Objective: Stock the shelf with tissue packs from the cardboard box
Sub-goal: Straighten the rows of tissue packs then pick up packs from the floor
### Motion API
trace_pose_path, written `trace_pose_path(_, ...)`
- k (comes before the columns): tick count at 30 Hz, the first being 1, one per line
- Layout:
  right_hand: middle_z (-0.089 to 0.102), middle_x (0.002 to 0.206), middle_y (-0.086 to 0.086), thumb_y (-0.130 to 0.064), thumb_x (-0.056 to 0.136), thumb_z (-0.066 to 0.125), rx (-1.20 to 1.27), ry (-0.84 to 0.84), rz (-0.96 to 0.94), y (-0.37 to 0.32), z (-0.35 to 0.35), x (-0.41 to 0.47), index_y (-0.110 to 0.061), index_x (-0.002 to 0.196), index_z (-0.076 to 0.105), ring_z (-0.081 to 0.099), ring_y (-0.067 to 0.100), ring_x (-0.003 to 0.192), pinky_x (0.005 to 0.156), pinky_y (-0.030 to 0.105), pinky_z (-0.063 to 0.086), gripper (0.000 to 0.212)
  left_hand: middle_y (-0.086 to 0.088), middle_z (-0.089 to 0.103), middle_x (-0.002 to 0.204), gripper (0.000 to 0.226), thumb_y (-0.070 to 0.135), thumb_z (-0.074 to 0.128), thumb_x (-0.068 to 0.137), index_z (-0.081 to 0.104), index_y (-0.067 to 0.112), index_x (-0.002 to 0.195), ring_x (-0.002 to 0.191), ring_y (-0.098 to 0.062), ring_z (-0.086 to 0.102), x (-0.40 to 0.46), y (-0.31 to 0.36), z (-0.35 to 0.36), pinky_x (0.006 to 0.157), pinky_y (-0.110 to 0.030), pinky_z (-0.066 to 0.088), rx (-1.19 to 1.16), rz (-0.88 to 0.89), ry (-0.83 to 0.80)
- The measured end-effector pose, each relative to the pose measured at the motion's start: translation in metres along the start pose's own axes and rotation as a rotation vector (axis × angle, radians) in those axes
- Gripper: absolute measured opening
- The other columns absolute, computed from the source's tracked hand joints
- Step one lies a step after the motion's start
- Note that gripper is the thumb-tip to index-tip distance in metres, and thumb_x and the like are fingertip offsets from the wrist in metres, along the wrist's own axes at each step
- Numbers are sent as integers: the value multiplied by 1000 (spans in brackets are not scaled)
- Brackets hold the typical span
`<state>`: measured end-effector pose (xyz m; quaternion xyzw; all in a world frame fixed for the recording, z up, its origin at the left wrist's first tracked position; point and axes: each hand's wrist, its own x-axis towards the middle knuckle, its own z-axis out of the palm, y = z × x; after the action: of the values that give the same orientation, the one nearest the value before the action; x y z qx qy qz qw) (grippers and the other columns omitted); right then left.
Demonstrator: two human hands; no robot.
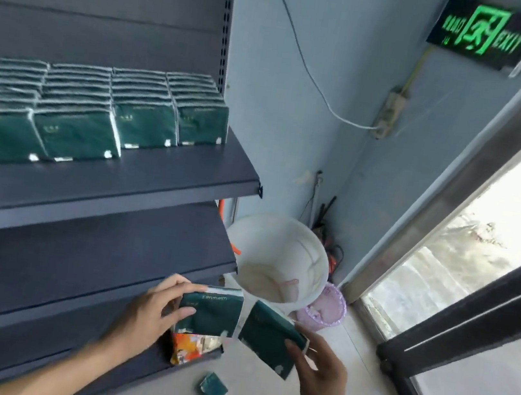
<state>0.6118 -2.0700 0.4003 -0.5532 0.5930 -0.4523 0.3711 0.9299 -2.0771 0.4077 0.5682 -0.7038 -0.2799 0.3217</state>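
Two green tissue packs held just off the front right corner of the lower shelf point(81, 258): one pack point(209, 313) upright in left hand point(147, 310), thumb and fingers pinching its left edge; other pack point(268, 337) tilted in right hand point(321, 372), fingers curled on its lower right corner. Prob. light, soft, slippery film wrap; best gripped across flat faces w/ thumb opposite fingers. Both forearms reaching forward, below stocked upper shelf rows point(96, 112). Two more packs on floor point(213, 389). Cardboard box not in view.

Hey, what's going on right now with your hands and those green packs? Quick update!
Left hand grips one tissue pack; right hand pinches another. Top shelf rows filled. Two packs on floor.
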Motion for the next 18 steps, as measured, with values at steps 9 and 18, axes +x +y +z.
trace_pose_path(9, 73, 103, -12, -16, 79, 81, 6, -21, -228, -133, 18, 53, -43, 99, 73, 70, 12, 92, 78, 23, 57, 35, 21, 53, 112, 40, 30, 68, 93, 60, 48, 128, 83, -11, 60, 20, 55, -140, 72, -19, 49, 138, 111, 221)
trace_pose_path(18, 69, 103, -28, -33, 84, 75, -102, 2, -345, -216, 60, 81, -53, 106, 65, 68, -2, 91, 77, 41, 59, 31, 15, 53, 107, 42, 30, 72, 91, 62, 47, 128, 75, -17, 59, 62, 66, -230, 72, -27, 50, 158, 220, 370)
